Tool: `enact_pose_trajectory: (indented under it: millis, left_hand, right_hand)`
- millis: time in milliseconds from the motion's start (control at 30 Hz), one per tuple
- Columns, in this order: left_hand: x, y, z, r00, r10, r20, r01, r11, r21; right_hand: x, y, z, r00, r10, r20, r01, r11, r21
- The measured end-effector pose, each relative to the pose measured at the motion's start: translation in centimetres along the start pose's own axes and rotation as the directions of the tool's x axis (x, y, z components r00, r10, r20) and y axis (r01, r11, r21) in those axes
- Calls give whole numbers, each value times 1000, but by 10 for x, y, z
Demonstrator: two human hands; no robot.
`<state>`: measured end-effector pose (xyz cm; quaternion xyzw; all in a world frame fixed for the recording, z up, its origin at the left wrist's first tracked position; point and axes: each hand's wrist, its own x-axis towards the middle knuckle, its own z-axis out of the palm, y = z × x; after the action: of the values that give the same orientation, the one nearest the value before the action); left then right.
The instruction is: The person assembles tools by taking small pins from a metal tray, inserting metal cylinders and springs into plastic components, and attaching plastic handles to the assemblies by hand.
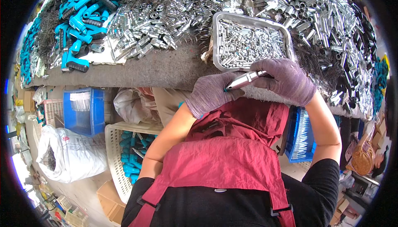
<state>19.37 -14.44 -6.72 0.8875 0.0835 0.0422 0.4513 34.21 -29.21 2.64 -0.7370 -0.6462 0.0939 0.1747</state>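
In grey-purple knit gloves, my left hand (210,91) and my right hand (285,78) meet over my lap, just in front of the bench edge. Between them a shiny metal barrel (245,80) slants up to the right. My left hand is closed around its lower left end, where slivers of teal show at the glove; whatever else the palm covers is hidden. The fingers of my right hand pinch the barrel's other end, near a dark tip. Just beyond my hands, a metal tray (216,40) holds many small silvery parts.
On the grey bench covering (166,70) lie teal pistol-shaped handles (81,24), springs, silvery fittings (153,32) and metal tubes (290,3). Below stand a blue crate (97,111), a cream basket (114,152) with teal handles, a white sack (78,154) and another blue crate (296,144).
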Motion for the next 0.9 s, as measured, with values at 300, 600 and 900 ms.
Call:
enact_pose_trajectory:
  millis: [300,600,900]
  left_hand:
    - [-5,-1,1,993,108,-52,-111,992,-63]
    - [-88,-19,41,896,-435,91,-110,-414,-903]
    - [-57,-135,178,478,-532,700,310,-643,-700]
  right_hand:
    - [-5,-3,17,992,119,49,-127,972,199]
    - [-51,-36,61,984,-127,123,74,928,366]
    - [-119,-8,160,766,540,349,-641,681,353]
